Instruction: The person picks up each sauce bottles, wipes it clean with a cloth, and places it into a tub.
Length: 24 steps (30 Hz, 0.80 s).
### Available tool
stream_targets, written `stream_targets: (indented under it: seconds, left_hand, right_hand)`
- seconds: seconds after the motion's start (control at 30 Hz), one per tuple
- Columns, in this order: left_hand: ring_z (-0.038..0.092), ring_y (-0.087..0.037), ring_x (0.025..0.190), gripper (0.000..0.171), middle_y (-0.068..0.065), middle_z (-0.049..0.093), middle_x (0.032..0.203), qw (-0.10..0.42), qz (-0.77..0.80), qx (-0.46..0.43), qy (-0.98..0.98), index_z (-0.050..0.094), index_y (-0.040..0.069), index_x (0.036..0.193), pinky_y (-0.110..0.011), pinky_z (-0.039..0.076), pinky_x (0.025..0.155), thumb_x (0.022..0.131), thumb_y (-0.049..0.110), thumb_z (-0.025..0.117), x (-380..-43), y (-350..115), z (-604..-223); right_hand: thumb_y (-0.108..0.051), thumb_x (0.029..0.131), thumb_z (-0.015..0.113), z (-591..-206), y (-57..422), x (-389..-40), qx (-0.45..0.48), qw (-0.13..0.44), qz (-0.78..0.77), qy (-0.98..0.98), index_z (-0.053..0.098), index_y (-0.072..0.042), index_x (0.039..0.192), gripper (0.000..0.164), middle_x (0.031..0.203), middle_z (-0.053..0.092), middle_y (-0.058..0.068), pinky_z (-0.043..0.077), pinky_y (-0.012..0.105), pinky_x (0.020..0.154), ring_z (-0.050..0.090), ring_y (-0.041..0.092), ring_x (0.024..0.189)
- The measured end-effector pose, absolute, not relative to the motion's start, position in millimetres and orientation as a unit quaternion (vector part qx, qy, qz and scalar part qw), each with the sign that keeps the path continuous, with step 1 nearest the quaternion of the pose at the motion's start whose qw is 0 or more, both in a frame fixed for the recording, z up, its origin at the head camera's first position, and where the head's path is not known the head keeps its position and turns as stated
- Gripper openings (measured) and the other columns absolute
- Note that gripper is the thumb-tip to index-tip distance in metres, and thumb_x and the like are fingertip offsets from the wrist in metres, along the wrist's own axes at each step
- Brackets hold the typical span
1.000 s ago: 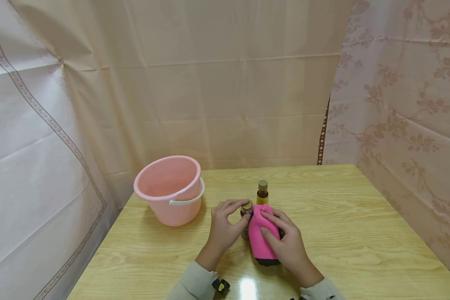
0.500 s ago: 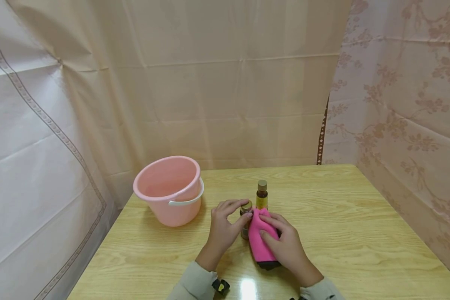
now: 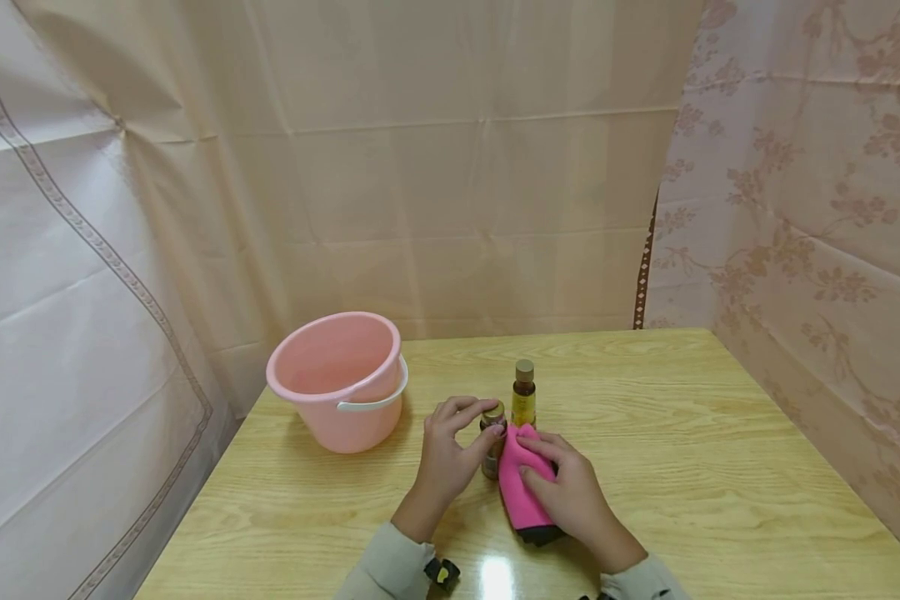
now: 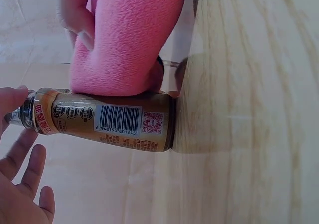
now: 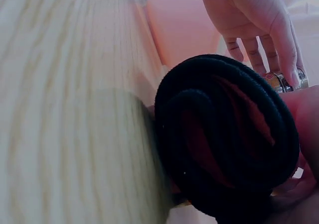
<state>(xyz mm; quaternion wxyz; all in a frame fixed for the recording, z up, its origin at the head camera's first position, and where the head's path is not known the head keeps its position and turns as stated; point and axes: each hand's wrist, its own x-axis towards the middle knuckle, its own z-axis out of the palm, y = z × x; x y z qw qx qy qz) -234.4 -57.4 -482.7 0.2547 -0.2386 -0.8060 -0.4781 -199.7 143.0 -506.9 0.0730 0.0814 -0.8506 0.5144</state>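
Note:
My left hand pinches the gold cap and neck of a small brown glass bottle between thumb and fingers. The bottle stands upright on the table, its barcode label facing the left wrist camera. My right hand grips a folded pink fleece cloth with a black edge. The cloth touches the bottle's right side. In the right wrist view its rolled black end hides much of the work. Just behind stands a second brown bottle with a yellow label, its lower part covered by the cloth.
A pink bucket with a white handle stands at the back left of the wooden table. Beige cloth hangs behind the table. Patterned cloth hangs on both sides.
My right hand and the pink cloth have slid a little down the bottle toward me. More of the rear bottle's label shows. My left hand stays on the cap.

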Motion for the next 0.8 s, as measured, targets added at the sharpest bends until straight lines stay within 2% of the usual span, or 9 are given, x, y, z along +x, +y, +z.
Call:
stream_targets:
  seconds: [0.27,0.5,0.63,0.8]
  left_hand:
    - [0.06,-0.011,0.116,0.03,0.013,0.068,0.118,0.252,-0.477,-0.242,-0.806,0.075,0.03,0.125,-0.049,0.031,0.101,0.095,0.028,0.077,-234.6,-58.5,-483.0]
    - [0.06,-0.011,0.115,0.03,0.014,0.068,0.119,0.252,-0.473,-0.244,-0.808,0.075,0.03,0.125,-0.05,0.031,0.102,0.096,0.027,0.076,-234.7,-59.7,-482.4]
    - [0.06,-0.012,0.115,0.03,0.014,0.069,0.119,0.254,-0.471,-0.247,-0.808,0.075,0.03,0.126,-0.052,0.032,0.103,0.096,0.025,0.076,-234.6,-60.1,-482.3]
    - [0.061,-0.012,0.114,0.03,0.013,0.069,0.12,0.254,-0.469,-0.248,-0.809,0.075,0.029,0.125,-0.052,0.032,0.103,0.096,0.024,0.076,-234.5,-60.2,-481.9]
  right_hand:
    - [-0.012,0.092,0.076,-510.7,142.6,-201.3,0.077,0.059,0.491,-0.866,0.072,-0.016,0.133,0.041,0.142,0.063,0.007,0.05,0.048,0.104,0.058,0.029,0.133]
    - [-0.012,0.092,0.077,-512.3,142.2,-202.5,0.077,0.061,0.491,-0.865,0.072,-0.016,0.133,0.041,0.141,0.063,0.006,0.05,0.049,0.105,0.058,0.029,0.133]
    - [-0.012,0.09,0.078,-511.1,141.8,-201.3,0.075,0.08,0.489,-0.865,0.073,-0.018,0.13,0.041,0.138,0.065,0.005,0.052,0.044,0.101,0.061,0.027,0.129]
    - [-0.008,0.089,0.079,-508.7,142.2,-198.9,0.082,0.105,0.518,-0.845,0.074,-0.021,0.129,0.043,0.136,0.066,0.003,0.056,0.028,0.088,0.065,0.022,0.12]
